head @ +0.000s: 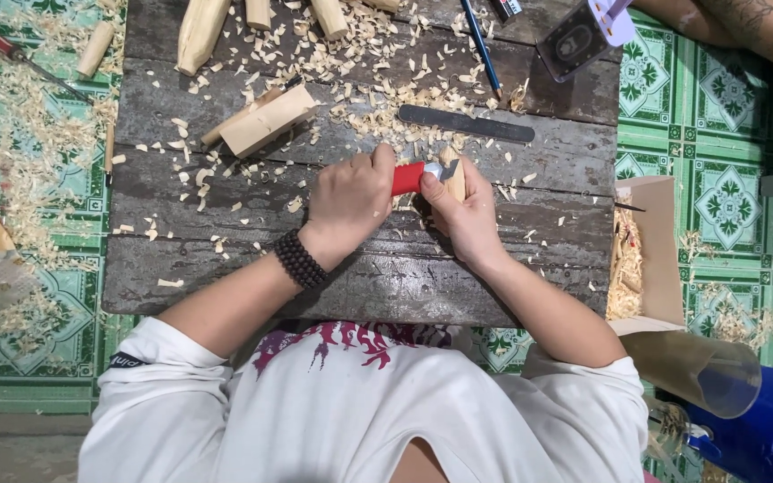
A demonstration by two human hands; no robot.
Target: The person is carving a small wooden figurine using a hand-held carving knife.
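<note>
The small pale wooden piece [454, 176] sits at the middle of the dark weathered plank board [225, 268], wrapped in the right hand [465, 215]. It looks light, stiff and dry — softwood, judging by the pale curled wood shavings [378, 98] strewn about — and smooth enough to slip, so a firm grasp low on its body, away from the cutting end, seems the sound hold. The right hand's fingers are curled closed around it, thumb up along its side. The left hand [349, 204], a dark beaded bracelet [301, 259] on its wrist, is clenched tight on the red-handled carving knife [415, 176], whose short metal blade meets the wood. Just beyond lie a flat grey file [467, 124] and a rough-cut pale wood block [266, 121].
</note>
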